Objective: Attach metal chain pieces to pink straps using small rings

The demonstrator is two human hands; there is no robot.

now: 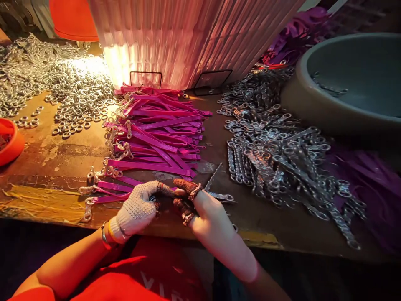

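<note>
My left hand [139,208], in a white dotted glove, rests at the table's near edge on the end of a pink strap [112,196] with a metal clasp. My right hand [203,209], bare except for red finger covers, meets the left fingertips and pinches a small metal chain piece [216,184] that sticks out to the right. A stack of finished pink straps [159,133] lies just beyond both hands. What the fingertips hold between them is partly hidden.
A heap of metal chain clasps [275,154] lies right of the hands, loose metal rings [75,96] at far left. A grey basin [351,83] stands at the right, an orange bowl [11,142] at the left edge, a pink ribbed curtain [188,37] behind.
</note>
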